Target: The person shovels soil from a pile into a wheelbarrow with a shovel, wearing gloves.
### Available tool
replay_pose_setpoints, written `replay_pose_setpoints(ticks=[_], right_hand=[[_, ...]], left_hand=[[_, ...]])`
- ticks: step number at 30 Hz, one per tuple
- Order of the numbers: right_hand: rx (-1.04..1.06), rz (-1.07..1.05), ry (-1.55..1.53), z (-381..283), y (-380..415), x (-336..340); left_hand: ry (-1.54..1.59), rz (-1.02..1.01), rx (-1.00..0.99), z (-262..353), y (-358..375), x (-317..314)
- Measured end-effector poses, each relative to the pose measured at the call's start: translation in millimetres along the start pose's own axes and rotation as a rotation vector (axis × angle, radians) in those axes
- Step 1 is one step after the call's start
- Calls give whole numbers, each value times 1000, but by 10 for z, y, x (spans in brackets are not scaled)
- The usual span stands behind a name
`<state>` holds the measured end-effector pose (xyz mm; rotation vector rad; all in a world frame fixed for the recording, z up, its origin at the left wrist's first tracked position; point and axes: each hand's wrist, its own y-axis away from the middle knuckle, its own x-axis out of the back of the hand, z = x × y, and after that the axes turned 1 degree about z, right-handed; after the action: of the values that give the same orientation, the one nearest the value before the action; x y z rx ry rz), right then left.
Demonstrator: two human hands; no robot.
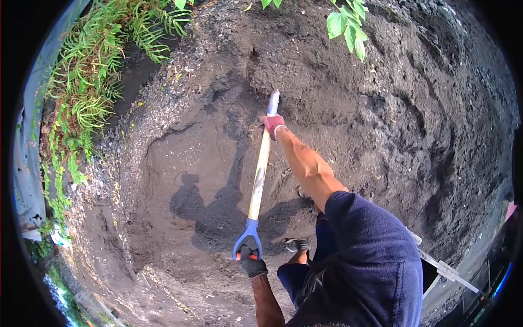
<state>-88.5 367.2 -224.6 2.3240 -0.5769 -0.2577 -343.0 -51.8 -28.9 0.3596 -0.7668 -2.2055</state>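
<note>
A shovel with a pale wooden shaft (260, 174) lies across the middle of the view. My left hand (251, 262), in a dark glove, is closed on the orange grip inside the blue D-shaped handle (250, 228). Higher up, my right hand (274, 124) wraps round the shaft near its far end in a red glove. Beyond that hand a blue and whitish metal part (274, 101) meets the dark soil (294, 71); the blade's shape cannot be made out. My shadow falls on the dug ground left of the shaft.
My feet, one in a dark and grey shoe (297, 245), stand on the soil right of the handle. Ferns (90, 82) grow at the upper left, and leaves (348, 24) hang in at the top. Rough, banked soil (403, 131) rises on the right. A metal frame (449, 271) shows at the lower right.
</note>
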Motion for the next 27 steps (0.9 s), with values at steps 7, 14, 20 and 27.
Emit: replay_pose_setpoints(ticks=[7,14,20,27], right_hand=[[-172,-12,33,372,1078,303],[-191,89,234,1987,1264,641],[-188,254,413,2458,1618,1333],[-122,372,345,1505,2189,1746]], left_hand=[[-37,136,78,7,513,715],[-171,181,107,17,760,1537],[-239,189,197,-120,818,1940],[-153,129,276,-318,852,1666]])
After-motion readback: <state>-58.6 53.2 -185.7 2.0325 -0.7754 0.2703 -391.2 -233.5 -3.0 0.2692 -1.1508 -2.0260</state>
